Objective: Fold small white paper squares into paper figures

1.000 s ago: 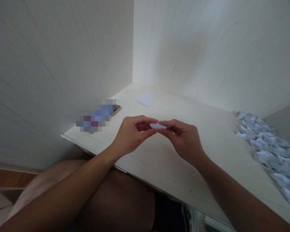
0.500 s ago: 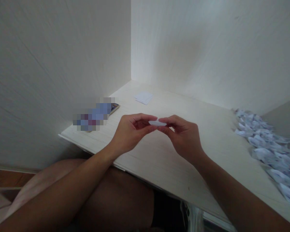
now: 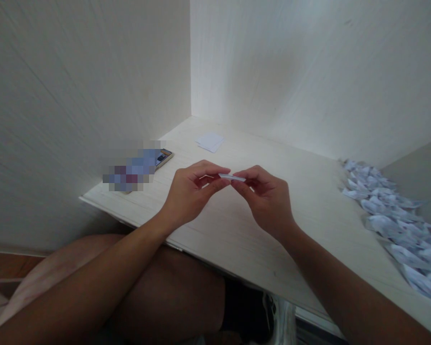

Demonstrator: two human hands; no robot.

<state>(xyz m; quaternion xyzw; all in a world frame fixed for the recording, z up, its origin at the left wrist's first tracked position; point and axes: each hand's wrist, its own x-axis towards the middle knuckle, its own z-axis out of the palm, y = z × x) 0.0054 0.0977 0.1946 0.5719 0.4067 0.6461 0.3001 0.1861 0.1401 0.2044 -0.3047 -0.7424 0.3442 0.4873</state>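
Observation:
A small folded piece of white paper [image 3: 232, 177] is held edge-on above the pale wooden desk [image 3: 237, 230], pinched from both sides. My left hand [image 3: 190, 194] grips its left end between thumb and fingers. My right hand [image 3: 266, 199] pinches the right end, fingers curled. Both hands hover just over the desk's middle, close together, with my forearms reaching in from below.
A phone [image 3: 158, 159] lies at the desk's left edge by the wall. A small stack of white paper squares [image 3: 210, 142] sits near the back corner. A heap of several folded paper pieces [image 3: 391, 220] covers the right side. My knees are under the desk's front edge.
The hands have kept hold of the paper, and it now looks flatter and thinner between the fingertips. The whole view has shifted slightly left and up.

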